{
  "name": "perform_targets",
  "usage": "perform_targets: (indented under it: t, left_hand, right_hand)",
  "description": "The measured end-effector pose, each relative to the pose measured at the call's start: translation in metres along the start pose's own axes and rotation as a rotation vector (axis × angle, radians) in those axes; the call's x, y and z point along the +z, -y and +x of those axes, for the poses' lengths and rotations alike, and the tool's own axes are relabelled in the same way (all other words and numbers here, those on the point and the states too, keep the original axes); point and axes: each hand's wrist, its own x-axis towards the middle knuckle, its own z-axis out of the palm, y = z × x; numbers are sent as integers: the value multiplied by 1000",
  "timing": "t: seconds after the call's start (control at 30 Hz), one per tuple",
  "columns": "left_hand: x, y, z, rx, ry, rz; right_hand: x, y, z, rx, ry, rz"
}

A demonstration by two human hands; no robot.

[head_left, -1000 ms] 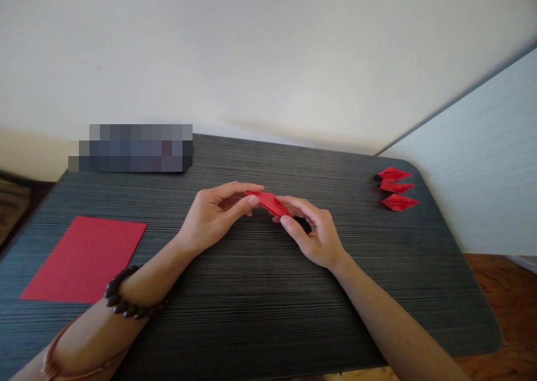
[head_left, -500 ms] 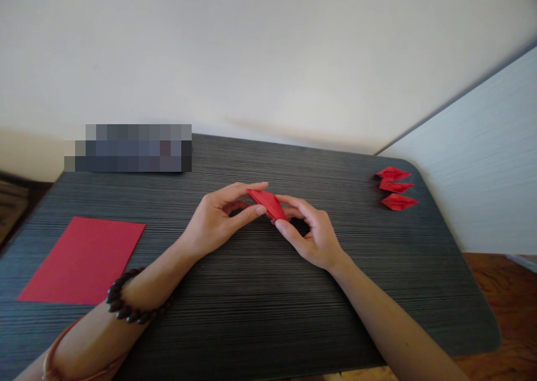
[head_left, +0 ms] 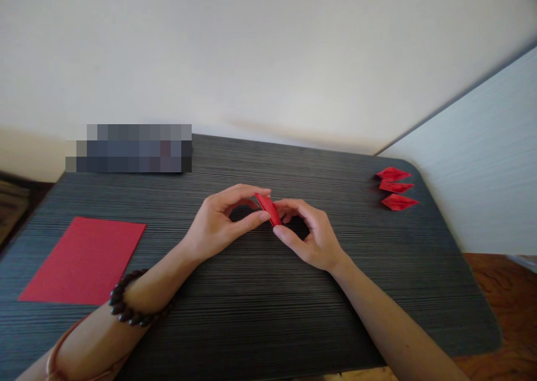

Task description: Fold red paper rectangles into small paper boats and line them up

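Observation:
A small folded red paper piece (head_left: 268, 208) is held between both hands above the middle of the table, tilted so a narrow side faces me. My left hand (head_left: 229, 216) grips its left side, with the thumb in front and the fingers over the far end. On the other side, my right hand (head_left: 308, 230) pinches the near right edge between thumb and fingers. Some fingertips of both hands are hidden behind the paper. A flat red paper sheet (head_left: 84, 260) lies on the table left of my left forearm.
At the far right of the dark table (head_left: 268, 325), three folded red paper shapes (head_left: 398, 188) lie in a row. A pixelated, unrecognisable object (head_left: 134, 151) sits at the back left. The wall (head_left: 268, 62) rises behind the table, and a pale panel (head_left: 482, 157) stands at the right.
The folded paper has turned between my fingers and now shows a narrower face. My left hand has shifted slightly right; the other things have stayed in place.

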Motion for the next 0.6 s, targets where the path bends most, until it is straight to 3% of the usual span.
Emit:
perform_targets:
  t: [0.33,0.6]
  left_hand:
    - [-1,-3,1,25,-1,50]
    - [-1,-3,1,31,-32,128]
  right_hand:
    - [2,-2,-2,13,-13,22]
    - [8,6,-5,-45,-89,-333]
